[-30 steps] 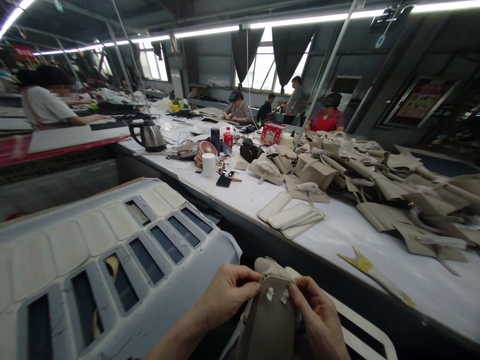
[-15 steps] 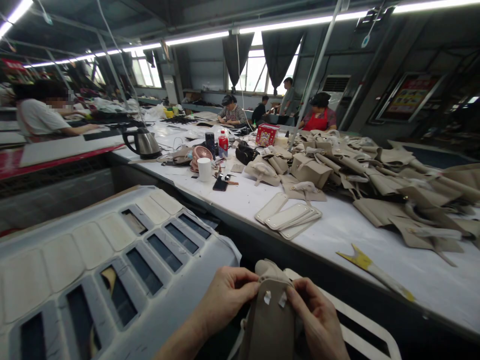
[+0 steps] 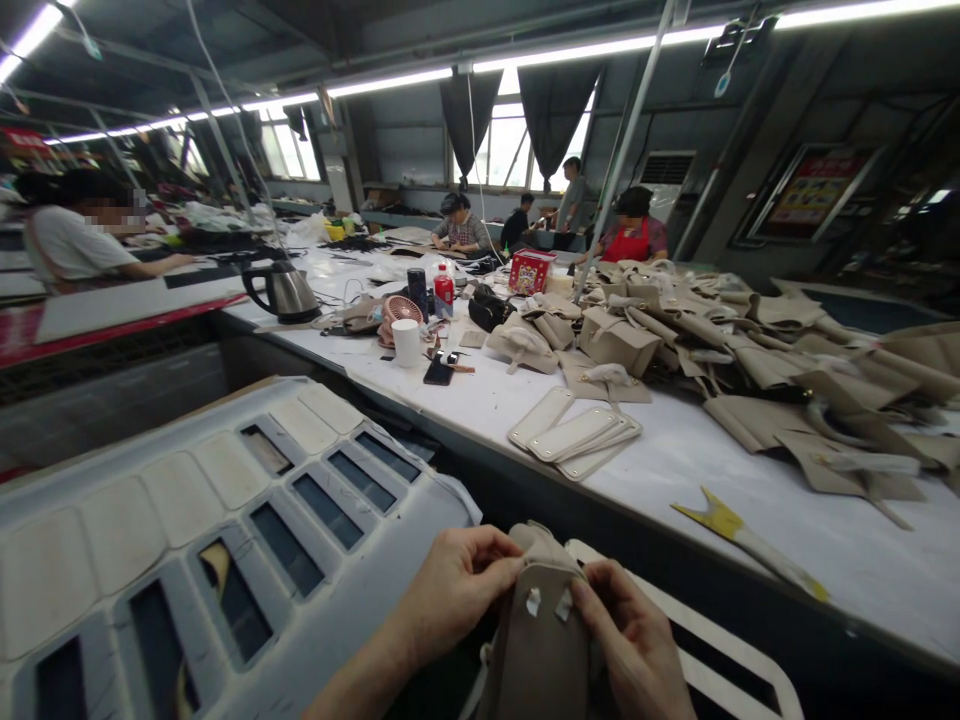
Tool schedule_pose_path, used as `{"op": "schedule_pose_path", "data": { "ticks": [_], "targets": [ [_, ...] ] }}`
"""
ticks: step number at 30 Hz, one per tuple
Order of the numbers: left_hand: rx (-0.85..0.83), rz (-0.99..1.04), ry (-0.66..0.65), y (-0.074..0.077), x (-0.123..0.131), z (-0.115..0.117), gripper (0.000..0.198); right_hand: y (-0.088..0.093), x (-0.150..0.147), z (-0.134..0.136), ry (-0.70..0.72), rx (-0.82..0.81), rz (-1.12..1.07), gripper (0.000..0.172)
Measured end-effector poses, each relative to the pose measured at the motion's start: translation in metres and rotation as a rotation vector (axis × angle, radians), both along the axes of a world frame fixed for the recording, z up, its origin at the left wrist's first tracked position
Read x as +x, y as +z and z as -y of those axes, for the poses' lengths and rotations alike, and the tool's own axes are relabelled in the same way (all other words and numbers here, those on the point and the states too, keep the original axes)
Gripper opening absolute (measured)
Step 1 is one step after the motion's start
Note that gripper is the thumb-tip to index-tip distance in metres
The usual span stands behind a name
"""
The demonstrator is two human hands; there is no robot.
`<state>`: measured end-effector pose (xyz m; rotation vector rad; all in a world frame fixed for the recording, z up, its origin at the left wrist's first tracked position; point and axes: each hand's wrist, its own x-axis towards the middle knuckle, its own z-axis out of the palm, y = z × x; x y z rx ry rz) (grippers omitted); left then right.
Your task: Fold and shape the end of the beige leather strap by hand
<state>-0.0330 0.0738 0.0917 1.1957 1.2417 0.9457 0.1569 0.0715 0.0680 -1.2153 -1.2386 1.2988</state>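
At the bottom of the head view my left hand and my right hand both grip a beige bag piece, held upright between them. The fingers of each hand are curled round its top edge, beside two small white tabs on its face. The lower part of the piece runs out of the picture.
A grey slotted rack with cream inserts lies at the left. The long white table carries flat cream panels, a heap of beige bag parts, a yellow-tipped tool, a cup, phone, fan and kettle. Other people work further back.
My view has shifted slightly, so the hands and the bag piece sit a little lower in the picture. The grip on the piece is the same.
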Motion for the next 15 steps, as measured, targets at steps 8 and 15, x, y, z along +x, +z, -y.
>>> {"op": "schedule_pose_path", "data": {
  "ticks": [8,15],
  "targets": [
    [0.148,-0.325,0.009,0.012,0.004,-0.008,0.022,-0.003,0.000,-0.001,0.003,0.011,0.010,0.036],
    [0.065,-0.132,-0.002,-0.002,0.005,0.001,0.037,0.000,0.000,-0.003,-0.005,0.037,0.022,0.036]
  ]
}}
